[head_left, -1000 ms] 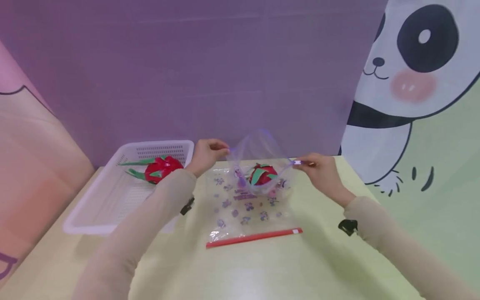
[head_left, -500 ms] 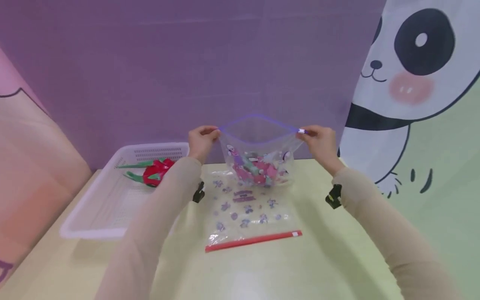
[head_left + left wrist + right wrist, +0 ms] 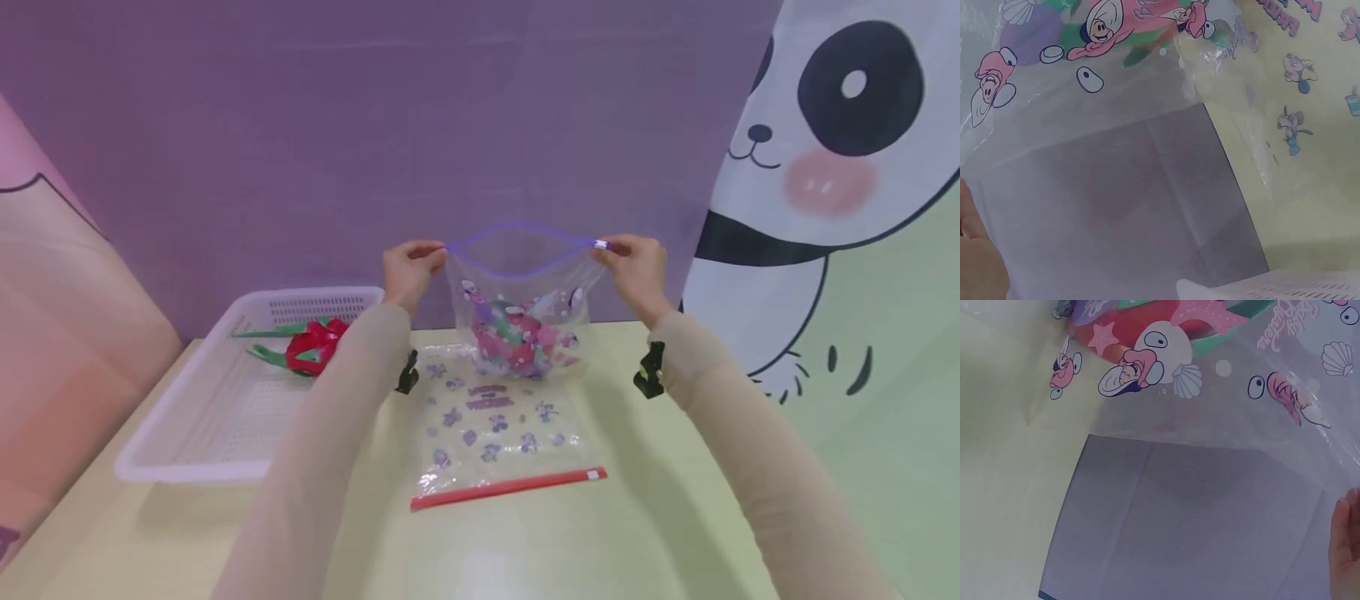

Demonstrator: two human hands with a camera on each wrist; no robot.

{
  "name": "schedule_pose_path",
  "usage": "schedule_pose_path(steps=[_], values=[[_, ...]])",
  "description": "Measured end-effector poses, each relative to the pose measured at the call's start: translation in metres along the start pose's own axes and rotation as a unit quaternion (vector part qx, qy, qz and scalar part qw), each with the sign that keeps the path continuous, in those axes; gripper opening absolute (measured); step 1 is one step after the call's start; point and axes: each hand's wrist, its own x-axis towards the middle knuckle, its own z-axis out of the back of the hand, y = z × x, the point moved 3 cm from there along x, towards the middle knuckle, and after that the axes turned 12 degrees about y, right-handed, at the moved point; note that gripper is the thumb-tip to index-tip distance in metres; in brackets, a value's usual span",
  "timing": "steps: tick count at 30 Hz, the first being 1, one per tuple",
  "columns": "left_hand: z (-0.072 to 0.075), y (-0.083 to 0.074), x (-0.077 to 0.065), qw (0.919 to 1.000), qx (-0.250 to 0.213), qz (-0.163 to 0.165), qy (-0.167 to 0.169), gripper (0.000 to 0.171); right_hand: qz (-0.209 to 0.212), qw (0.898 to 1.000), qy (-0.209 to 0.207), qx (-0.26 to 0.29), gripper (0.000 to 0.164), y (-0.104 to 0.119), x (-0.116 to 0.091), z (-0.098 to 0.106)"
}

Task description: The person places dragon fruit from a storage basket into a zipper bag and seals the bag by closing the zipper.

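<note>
A clear zip bag (image 3: 525,292) with a purple zip edge and cartoon prints hangs upright between both hands, its mouth parted. My left hand (image 3: 411,271) pinches the left end of the zip edge. At the right end, by the white slider (image 3: 602,245), my right hand (image 3: 637,268) pinches the bag. Inside, a red and green dragon fruit (image 3: 517,337) rests at the bottom, seen through the printed film. The right wrist view shows the bag's starfish and shell prints (image 3: 1188,381) up close. In the left wrist view, part of the left hand (image 3: 979,256) shows at the edge.
A second clear printed bag (image 3: 495,442) with a red zip strip lies flat on the table (image 3: 525,554). On the left, a white perforated basket (image 3: 187,450) holds another dragon fruit (image 3: 315,346), partly behind the left sleeve. A purple backdrop (image 3: 420,125) stands behind the table.
Both hands have raised the purple-edged bag's mouth, pulling the bag upright around the dragon fruit. Its mouth was tilted toward the camera before; the hands now stand higher.
</note>
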Motion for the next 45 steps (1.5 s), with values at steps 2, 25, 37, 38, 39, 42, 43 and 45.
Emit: schedule_pose_path(steps=[2,25,37,38,39,42,43,45], values=[[0.000,-0.007,0.000,0.9995,0.018,-0.025,-0.004,0.018,0.003,1.000,0.001,0.021,0.024,0.005,0.000,0.002],[0.029,-0.045,-0.061,0.9823,0.167,-0.016,0.083,0.022,0.028,0.996,0.028,0.083,0.027,0.021,-0.042,0.034],[0.041,-0.022,-0.074,0.9769,0.190,0.017,0.097,0.025,0.018,0.994,0.062,0.092,0.024,0.004,-0.053,0.019],[0.042,-0.021,-0.074,0.9760,0.194,0.012,0.098,0.025,0.021,0.993,0.067,0.096,0.023,0.003,-0.053,0.017],[0.043,-0.020,-0.074,0.9749,0.198,0.007,0.101,0.024,0.023,0.992,0.073,0.099,0.022,0.002,-0.052,0.016],[0.045,-0.018,-0.075,0.9706,0.212,-0.005,0.113,0.023,0.022,0.990,0.088,0.107,0.017,-0.002,-0.052,0.011],[0.045,-0.017,-0.075,0.9697,0.214,-0.007,0.117,0.023,0.020,0.990,0.093,0.109,0.016,-0.002,-0.051,0.009],[0.047,-0.016,-0.075,0.9693,0.211,-0.008,0.125,0.023,0.016,0.989,0.095,0.115,0.015,-0.004,-0.051,0.007]])
